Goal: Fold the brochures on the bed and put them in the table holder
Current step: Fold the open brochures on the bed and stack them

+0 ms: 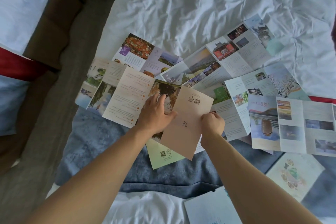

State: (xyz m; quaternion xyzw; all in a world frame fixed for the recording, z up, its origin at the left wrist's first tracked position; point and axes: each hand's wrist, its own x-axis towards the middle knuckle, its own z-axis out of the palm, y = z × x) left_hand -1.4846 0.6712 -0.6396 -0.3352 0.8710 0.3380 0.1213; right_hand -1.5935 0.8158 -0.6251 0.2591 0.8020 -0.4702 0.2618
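A beige brochure (189,114) with a QR code lies partly folded over in the middle of the bed. My left hand (156,114) rests with spread fingers on its left panel, thumb against the raised flap. My right hand (212,123) pinches the flap's right edge and holds it lifted. Several unfolded brochures fan out around it: a cream text one (127,98) to the left, a food one (141,49), a blue one (291,123) to the right. The table holder is out of view.
A green brochure (161,154) lies under the beige one on a blue blanket (101,151). Two pale folded brochures (294,176) sit at lower right. The rumpled white sheet (200,5) spreads beyond. A brown bench (51,29) and grey carpet run along the left.
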